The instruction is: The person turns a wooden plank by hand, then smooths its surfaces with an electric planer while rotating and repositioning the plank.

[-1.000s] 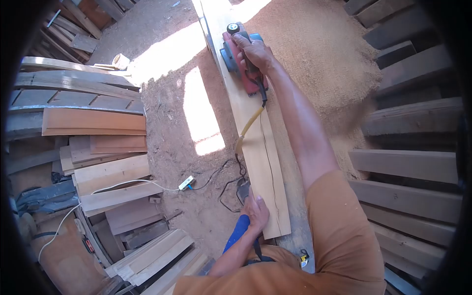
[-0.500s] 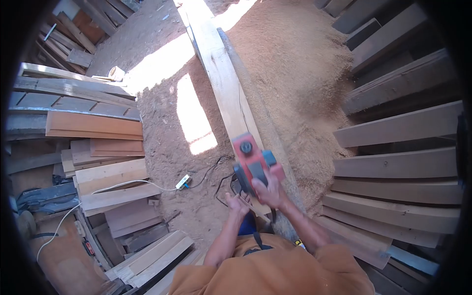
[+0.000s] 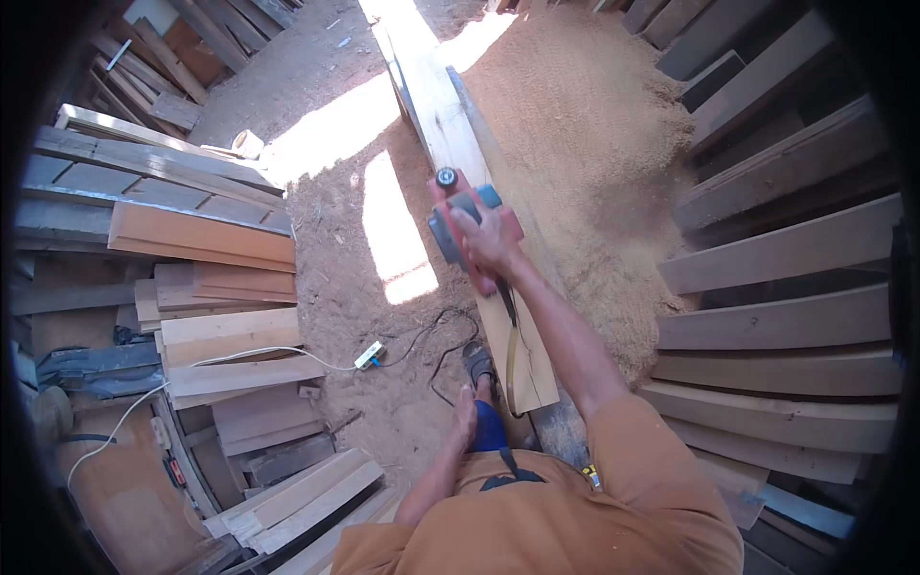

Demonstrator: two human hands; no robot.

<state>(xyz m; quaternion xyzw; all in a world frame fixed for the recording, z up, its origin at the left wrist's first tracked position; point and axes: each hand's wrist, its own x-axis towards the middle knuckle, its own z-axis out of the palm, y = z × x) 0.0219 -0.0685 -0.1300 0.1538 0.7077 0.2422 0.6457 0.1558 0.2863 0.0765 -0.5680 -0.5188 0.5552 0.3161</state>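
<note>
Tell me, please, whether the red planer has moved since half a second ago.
Yes, the red planer has moved forward along the board, away from the board's near end.

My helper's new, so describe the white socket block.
Find the long pale board up the middle. On the dirt floor left of its near end lies the white socket block, alone joining a white cable and a dark cable.

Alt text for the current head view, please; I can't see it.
A person's right grip holds a red electric hand planer over a long, pale wooden board. The left grip is off the board, beside the blue garment on the person's leg. Shavings lie to the right; planks line both sides.
</note>
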